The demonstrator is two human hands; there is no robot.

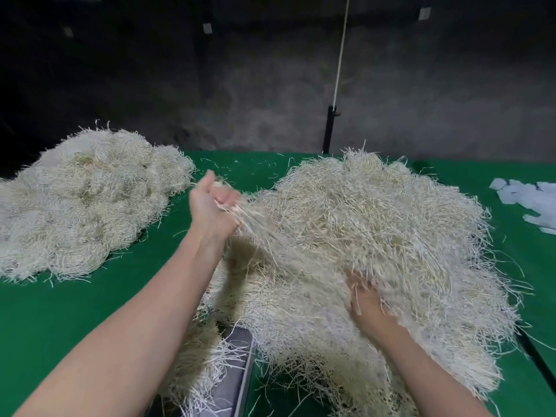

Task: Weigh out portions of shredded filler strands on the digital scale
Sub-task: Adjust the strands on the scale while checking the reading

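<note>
Left hand (215,203) is up over the green counter (60,311), fingers curled tight round a tuft (255,225) of pale strands, and that tuft trails down into the big pile (391,221) on the right. It is not free yet. Right hand (368,299) is sunk into the near side of that same pile, strands over the fingers and all of it blurred, so I can't say whether it grips or only presses.

Down at the near edge, between the two forearms, sits a grey slab that I take for the digital scale (233,380). It is half buried: the skirt of the big pile spills across it, and I can't see a display.

To my eye this is the pull-off of one portion. The strands cling to each other, so the clean way is to pin the heap down with the right hand and draw the tuft up and off to the side until the last threads let go. Small pulls are better than one big grab, because it is easier to add a pinch than to pick some back out.

The snag is that overhang. Strands that bridge from heap to scale would throw off any reading, so I'd sweep the slab bare before the tuft goes on.

A second pile (84,203) lies at the far left, well apart.
</note>
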